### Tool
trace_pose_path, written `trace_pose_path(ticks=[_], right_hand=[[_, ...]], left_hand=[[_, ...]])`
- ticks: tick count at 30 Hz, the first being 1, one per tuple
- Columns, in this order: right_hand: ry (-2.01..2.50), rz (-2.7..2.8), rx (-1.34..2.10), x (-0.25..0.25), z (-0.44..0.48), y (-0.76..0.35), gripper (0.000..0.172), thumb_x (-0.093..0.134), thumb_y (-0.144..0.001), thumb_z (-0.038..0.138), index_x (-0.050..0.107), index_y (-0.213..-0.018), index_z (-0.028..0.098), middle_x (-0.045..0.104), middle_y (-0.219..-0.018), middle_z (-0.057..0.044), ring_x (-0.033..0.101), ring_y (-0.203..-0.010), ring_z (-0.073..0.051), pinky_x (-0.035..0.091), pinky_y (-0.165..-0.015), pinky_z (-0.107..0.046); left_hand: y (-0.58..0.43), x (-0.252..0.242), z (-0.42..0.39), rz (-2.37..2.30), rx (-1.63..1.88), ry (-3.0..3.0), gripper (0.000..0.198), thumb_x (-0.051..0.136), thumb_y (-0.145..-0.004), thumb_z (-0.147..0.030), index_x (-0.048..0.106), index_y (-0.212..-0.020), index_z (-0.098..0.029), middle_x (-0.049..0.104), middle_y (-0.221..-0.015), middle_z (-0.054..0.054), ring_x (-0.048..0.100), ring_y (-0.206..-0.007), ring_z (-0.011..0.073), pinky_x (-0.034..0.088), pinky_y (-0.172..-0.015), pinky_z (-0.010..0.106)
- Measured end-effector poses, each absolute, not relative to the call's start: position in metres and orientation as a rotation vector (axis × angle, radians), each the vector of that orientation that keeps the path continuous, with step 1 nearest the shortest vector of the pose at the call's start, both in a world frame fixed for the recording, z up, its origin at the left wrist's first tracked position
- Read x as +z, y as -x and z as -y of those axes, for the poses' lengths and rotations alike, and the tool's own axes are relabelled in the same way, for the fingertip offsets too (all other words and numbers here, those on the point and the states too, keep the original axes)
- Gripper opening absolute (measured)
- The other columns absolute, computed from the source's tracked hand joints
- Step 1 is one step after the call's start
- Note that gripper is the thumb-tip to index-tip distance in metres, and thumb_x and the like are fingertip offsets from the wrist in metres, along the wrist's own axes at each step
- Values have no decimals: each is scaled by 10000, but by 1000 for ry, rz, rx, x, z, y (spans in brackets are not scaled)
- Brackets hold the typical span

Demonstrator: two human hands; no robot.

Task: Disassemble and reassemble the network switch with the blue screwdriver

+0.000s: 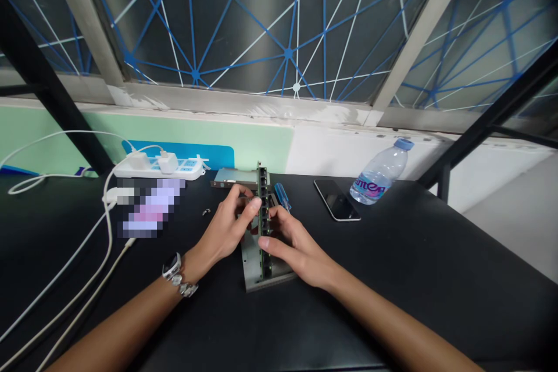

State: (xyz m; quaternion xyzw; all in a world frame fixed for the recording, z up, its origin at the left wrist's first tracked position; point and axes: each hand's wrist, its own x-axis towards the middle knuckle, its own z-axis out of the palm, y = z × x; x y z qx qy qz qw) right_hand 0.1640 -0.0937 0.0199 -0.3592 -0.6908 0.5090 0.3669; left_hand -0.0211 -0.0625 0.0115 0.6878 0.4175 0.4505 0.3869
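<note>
Between my two hands a long narrow circuit board point(264, 226) with a row of black connectors stands on edge over a metal plate point(253, 270). My left hand point(233, 215) grips the board's left side, thumb near its upper half. From the right, my right hand point(296, 244) holds it, thumb against the lower half and fingers behind. Some fingertips of both hands are hidden by the board. Just beyond my right fingers lies a screwdriver with a blue handle point(282, 195). Another flat metal piece point(233, 177) rests behind my left hand.
Small metal bits, likely screws point(206, 211), lie left of my hands. A phone point(337, 200) and a water bottle point(379, 174) are on the right. On the left are a power strip point(187, 168), white cables point(108, 215) and a blurred-out device point(152, 209).
</note>
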Motion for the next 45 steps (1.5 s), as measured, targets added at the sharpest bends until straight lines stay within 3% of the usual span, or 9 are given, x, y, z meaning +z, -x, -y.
trace_pose_path(ticks=[4,8,14,22,25,32,38,45], right_hand=[[923,1743,1335,20,93,-164,335,662,-888,449,491,-1067,223,571,-970,-26,564,-924,-200,462,-844,-369],[911,1734,1348,20,94,-163,332,663,-887,444,494,-1065,221,574,-985,-30,565,-935,-200,460,-854,-367],[911,1718,1334,21,93,-161,320,684,-867,420,532,-1055,210,586,-990,-36,580,-947,-202,465,-875,-365],[854,1701,1363,27,96,-161,283,667,-868,374,578,-1080,209,641,-1109,-62,615,-1034,-223,459,-901,-372],[840,1701,1385,28,96,-162,269,654,-857,335,601,-1089,210,659,-1108,-58,610,-1065,-235,452,-903,-382],[850,1778,1317,25,95,-162,331,645,-890,378,563,-1157,201,645,-1135,-81,617,-1055,-232,468,-909,-393],[969,1932,1078,21,98,-160,544,765,-795,450,521,-1224,223,641,-1112,-67,615,-993,-218,485,-877,-376],[980,1840,1094,19,92,-160,530,794,-767,388,587,-1217,199,673,-1048,-65,638,-929,-204,503,-859,-379]], left_hand=[[22,14,63,-1132,1159,-1783,365,425,-978,-538,499,-1092,-199,606,-856,23,604,-768,192,492,-733,332],[21,16,63,-1074,1129,-1774,413,400,-985,-540,528,-1150,-184,634,-1123,92,595,-1045,252,458,-950,407],[19,12,63,-966,1080,-1645,521,425,-970,-557,455,-1351,-204,668,-1079,89,632,-983,264,512,-853,400],[22,7,60,-1035,1123,-1572,577,425,-958,-579,441,-1403,-212,639,-874,46,615,-785,227,509,-743,368],[22,7,60,-1035,1118,-1556,579,413,-954,-590,436,-1391,-211,636,-894,50,611,-784,227,508,-719,359],[22,8,59,-1064,1124,-1564,600,398,-956,-596,406,-1401,-194,621,-866,40,611,-790,230,505,-788,391],[21,10,61,-1070,1138,-1572,618,409,-947,-600,404,-1407,-188,647,-910,59,617,-772,231,508,-748,374],[23,11,59,-1067,1148,-1541,603,469,-932,-597,428,-1401,-219,624,-858,43,615,-760,218,535,-729,373]])
